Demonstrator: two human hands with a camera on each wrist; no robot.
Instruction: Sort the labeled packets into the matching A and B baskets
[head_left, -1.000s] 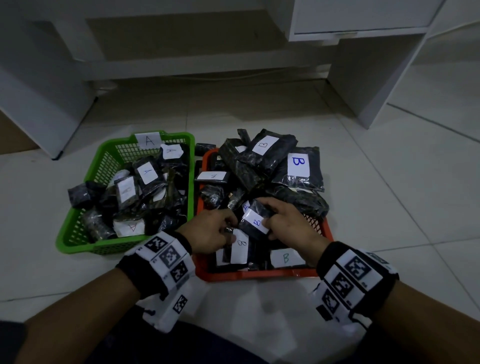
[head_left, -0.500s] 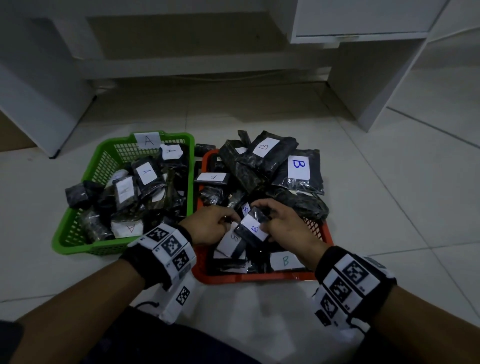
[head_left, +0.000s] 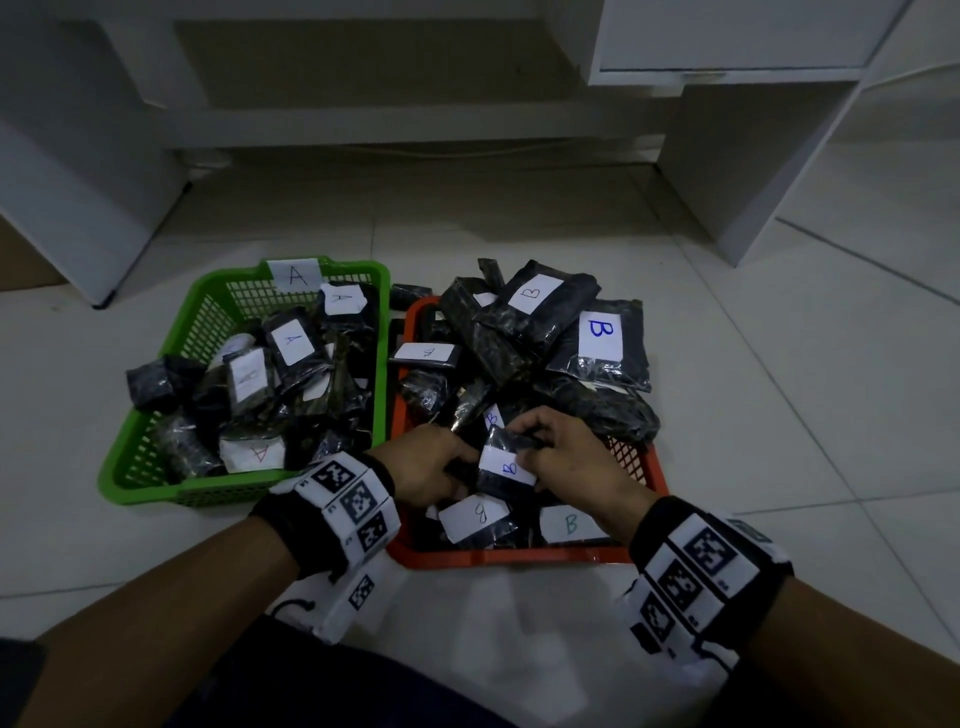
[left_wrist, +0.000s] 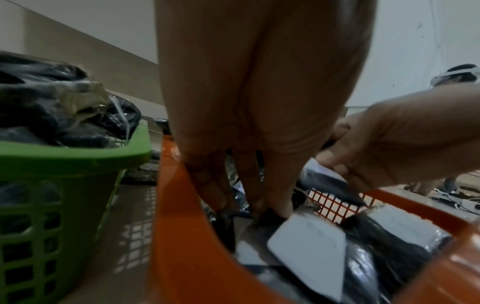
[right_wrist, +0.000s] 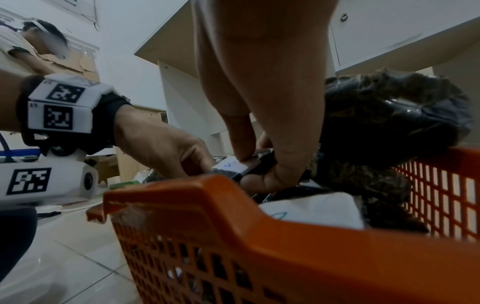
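Fingers (right_wrist: 240, 139) of right hand (head_left: 574, 457) curled, thumb pressing on white label, pinching small black packet marked B (head_left: 506, 465) just above near half of orange basket (head_left: 524, 557). Left hand (head_left: 428, 467) reaching down at near left corner of same basket, fingertips (left_wrist: 275, 203) close together, touching a dark packet (left_wrist: 270, 218); cannot tell if really gripped. Standing on tiled floor (head_left: 779, 415), touching side by side: green basket (head_left: 156, 486) with tag A on far rim, orange one heaped with B packets over far and right edges.
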